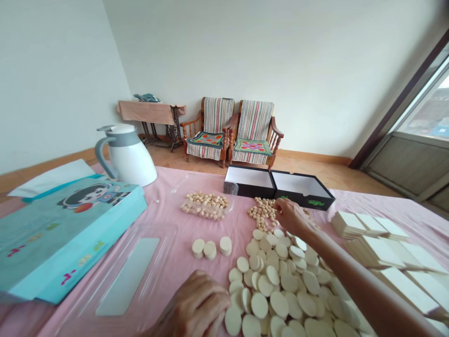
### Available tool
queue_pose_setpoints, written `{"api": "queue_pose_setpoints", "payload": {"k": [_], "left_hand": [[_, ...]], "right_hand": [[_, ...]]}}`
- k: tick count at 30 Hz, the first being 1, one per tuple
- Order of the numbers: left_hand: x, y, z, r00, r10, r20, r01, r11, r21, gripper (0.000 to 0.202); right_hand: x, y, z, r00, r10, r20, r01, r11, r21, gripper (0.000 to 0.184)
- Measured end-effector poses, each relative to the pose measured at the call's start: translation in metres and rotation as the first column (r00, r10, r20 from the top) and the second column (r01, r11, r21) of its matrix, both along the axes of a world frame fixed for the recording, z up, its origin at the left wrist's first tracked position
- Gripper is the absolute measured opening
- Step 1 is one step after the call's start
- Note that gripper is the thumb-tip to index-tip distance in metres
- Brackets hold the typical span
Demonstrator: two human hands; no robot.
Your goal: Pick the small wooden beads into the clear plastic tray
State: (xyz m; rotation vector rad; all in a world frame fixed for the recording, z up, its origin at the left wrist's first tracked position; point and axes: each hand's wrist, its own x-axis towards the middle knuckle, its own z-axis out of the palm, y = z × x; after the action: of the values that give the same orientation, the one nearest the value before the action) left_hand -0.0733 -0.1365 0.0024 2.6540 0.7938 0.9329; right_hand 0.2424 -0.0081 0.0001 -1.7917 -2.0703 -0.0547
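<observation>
My right hand [289,216] reaches to the edge of a pile of small round wooden beads [261,213], its fingertips pinched on a bead. Near me, my left hand [199,304] rests on the cloth with its fingers curled in; whatever they may hold is hidden. It lies at the left edge of a large heap of pale wooden discs [280,281]. Three short stacks of discs [209,250] stand in front of it. Beyond these stacks, a clear plastic tray [205,206] contains more of the beads.
Stacked square wooden pieces [382,250] lie on the right of the pink cloth [157,210]. Two black boxes [303,189] with white insides stand at the back. On the left are a turquoise box [70,234], a white jug [131,159] and a clear plastic lid [128,276].
</observation>
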Motion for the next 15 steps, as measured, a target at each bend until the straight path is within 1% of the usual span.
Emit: {"api": "queue_pose_setpoints", "payload": {"k": [2, 5, 7, 9, 11, 12, 13, 15], "left_hand": [[-0.003, -0.004, 0.002, 1.000, -0.003, 0.030, 0.003, 1.000, 0.006, 0.022], [-0.003, -0.006, 0.002, 0.998, -0.002, 0.061, 0.002, 1.000, 0.000, 0.019], [-0.001, -0.006, 0.000, 0.999, -0.005, 0.052, 0.005, 1.000, -0.008, 0.018], [0.002, -0.004, -0.003, 0.999, -0.017, 0.036, 0.017, 0.999, -0.026, 0.017], [0.004, -0.002, -0.007, 0.999, -0.018, 0.033, 0.020, 0.999, -0.048, 0.015], [0.004, -0.001, -0.009, 0.999, -0.014, 0.035, 0.016, 0.998, -0.058, 0.015], [0.004, -0.001, -0.010, 0.999, -0.008, 0.037, 0.010, 0.998, -0.064, 0.015], [0.003, 0.000, -0.012, 0.999, -0.002, 0.039, 0.005, 0.997, -0.072, 0.014]], "right_hand": [[-0.019, 0.001, 0.015, 0.995, 0.046, -0.094, -0.041, 0.997, 0.059, 0.013], [-0.058, 0.009, 0.035, 0.959, 0.170, -0.225, -0.146, 0.982, 0.120, 0.011], [-0.083, 0.017, 0.044, 0.927, 0.222, -0.304, -0.189, 0.973, 0.135, 0.010], [-0.102, 0.024, 0.049, 0.884, 0.261, -0.388, -0.231, 0.965, 0.123, 0.010], [-0.110, 0.030, 0.051, 0.846, 0.282, -0.452, -0.260, 0.959, 0.113, 0.011], [-0.110, 0.032, 0.052, 0.840, 0.280, -0.465, -0.256, 0.960, 0.117, 0.011], [-0.108, 0.032, 0.051, 0.845, 0.265, -0.464, -0.233, 0.964, 0.127, 0.012], [-0.098, 0.033, 0.046, 0.890, 0.191, -0.413, -0.141, 0.979, 0.149, 0.012]]}}
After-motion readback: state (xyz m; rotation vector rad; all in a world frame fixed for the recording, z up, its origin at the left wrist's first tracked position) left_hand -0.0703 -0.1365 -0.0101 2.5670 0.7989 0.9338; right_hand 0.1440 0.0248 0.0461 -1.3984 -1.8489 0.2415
